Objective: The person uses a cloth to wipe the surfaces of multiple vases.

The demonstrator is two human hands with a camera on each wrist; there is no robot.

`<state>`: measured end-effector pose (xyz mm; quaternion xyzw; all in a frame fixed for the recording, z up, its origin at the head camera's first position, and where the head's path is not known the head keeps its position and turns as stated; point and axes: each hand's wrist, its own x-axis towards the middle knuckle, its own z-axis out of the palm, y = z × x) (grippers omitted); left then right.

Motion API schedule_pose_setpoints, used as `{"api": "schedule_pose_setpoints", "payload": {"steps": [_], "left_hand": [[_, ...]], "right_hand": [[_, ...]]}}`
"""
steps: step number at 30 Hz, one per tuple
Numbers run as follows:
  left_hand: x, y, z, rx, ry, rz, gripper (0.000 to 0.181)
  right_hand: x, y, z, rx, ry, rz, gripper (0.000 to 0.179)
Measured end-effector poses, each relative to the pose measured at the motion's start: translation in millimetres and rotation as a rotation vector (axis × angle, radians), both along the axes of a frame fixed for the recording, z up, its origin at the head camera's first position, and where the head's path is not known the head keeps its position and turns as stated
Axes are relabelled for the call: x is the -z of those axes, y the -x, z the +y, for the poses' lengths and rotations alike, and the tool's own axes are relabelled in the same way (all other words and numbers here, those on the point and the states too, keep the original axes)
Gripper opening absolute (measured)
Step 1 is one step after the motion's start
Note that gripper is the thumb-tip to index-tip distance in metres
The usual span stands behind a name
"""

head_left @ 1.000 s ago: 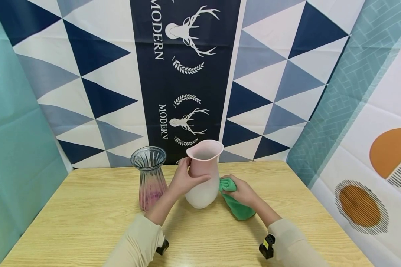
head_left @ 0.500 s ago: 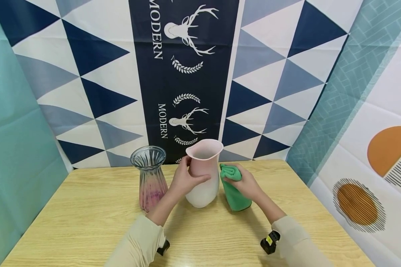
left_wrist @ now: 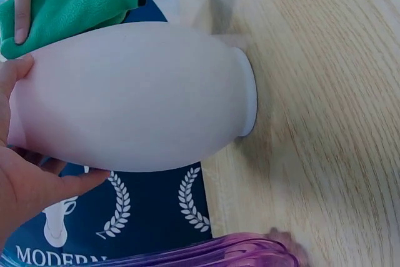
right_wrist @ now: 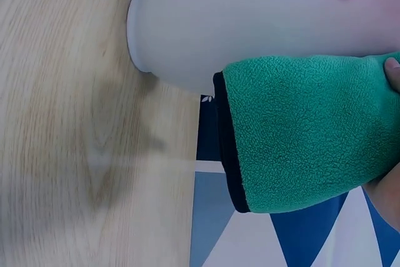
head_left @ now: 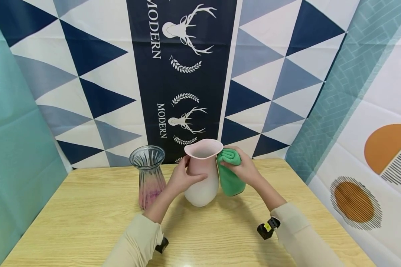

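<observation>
A pink-to-white vase (head_left: 202, 185) with a wavy flared rim stands upright on the wooden table. Around its upper body my left hand (head_left: 183, 178) is curled, thumb across the front, as the left wrist view also shows of the vase (left_wrist: 137, 98). Bunched in my right hand (head_left: 245, 168) is a green cloth (head_left: 231, 181), held up against the right side of the vase near its rim. In the right wrist view the cloth (right_wrist: 306, 136) shows a fuzzy face and a dark edge strip, hanging beside the vase (right_wrist: 250, 17).
Left of my left hand stands a ribbed glass vase (head_left: 150, 178), bluish at the top and pink below. The wooden table (head_left: 87, 215) ends at a patterned back curtain (head_left: 183, 55), with cloth hangings at both sides.
My right hand has risen with the green cloth and moved inward, from low beside the vase to near its rim. My left hand keeps its grip, and the vase stays in place.
</observation>
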<state>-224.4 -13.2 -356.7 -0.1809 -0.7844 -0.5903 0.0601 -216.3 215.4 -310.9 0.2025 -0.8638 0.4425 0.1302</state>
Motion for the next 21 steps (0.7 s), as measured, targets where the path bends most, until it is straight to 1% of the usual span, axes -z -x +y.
{"api": "schedule_pose_setpoints", "payload": {"steps": [2,6,13,21], "left_hand": [[0.2,1.3,-0.8,0.012,0.0,-0.009,0.082],[-0.4,2.1,-1.7,0.029,0.008,-0.025,0.082],[-3.1,2.8,-3.8,0.055,0.024,-0.028,0.08],[-2.9,5.3,-5.3,0.081,0.014,-0.037,0.08]], "right_hand": [[6.2,7.0,3.1,-0.001,0.011,-0.014,0.053],[6.2,7.2,2.5,0.002,0.007,-0.031,0.054],[3.8,6.7,1.2,0.002,-0.021,-0.038,0.053],[7.0,8.6,2.7,-0.037,-0.042,-0.062,0.054]]}}
